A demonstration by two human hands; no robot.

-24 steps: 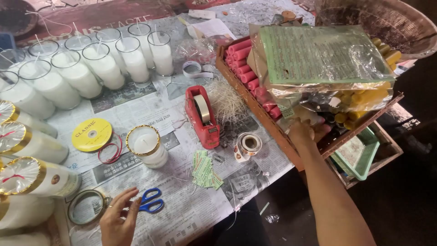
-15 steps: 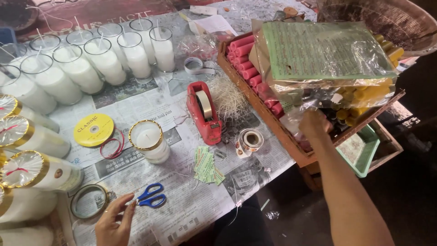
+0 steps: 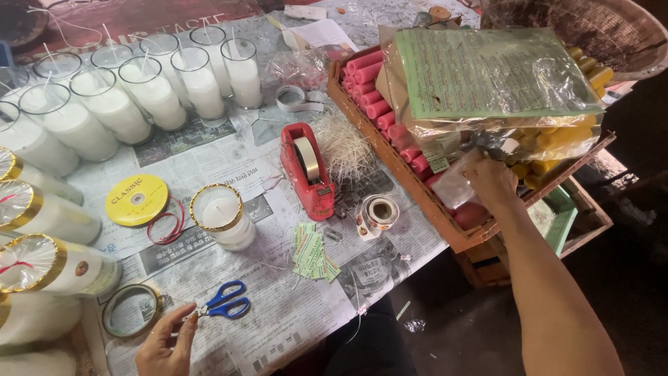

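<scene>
Right hand (image 3: 490,179): the fingers are curled into the wooden tray (image 3: 445,223) at the right edge of the table. They close on a crumpled clear plastic bag (image 3: 456,186) lying against the pink candles (image 3: 379,104). How firm the grip is cannot be told, because the fingertips are hidden in the plastic. A flat clear packet of green printed sheets (image 3: 487,73) lies just above the hand, on top of the yellow candles (image 3: 557,143).

Left hand (image 3: 163,345): the fingers are half open at the near edge of the table. Thumb and forefinger meet at the blade tips of the blue-handled scissors (image 3: 224,303), which lie flat on the newspaper covering (image 3: 209,160). A metal ring (image 3: 131,310) lies just left of the hand.

Further out, a gold-rimmed glass candle (image 3: 220,216) stands upright near the table's middle. A yellow ribbon spool (image 3: 137,200) and a red elastic loop (image 3: 167,226) lie to its left. A red tape dispenser (image 3: 306,170), a sticker roll (image 3: 377,214) and a stack of green labels (image 3: 312,254) lie toward the tray. Filled glass candles with wicks (image 3: 139,90) stand in rows at the far left corner. Wrapped candles (image 3: 42,264) lie on their sides along the left edge.
</scene>
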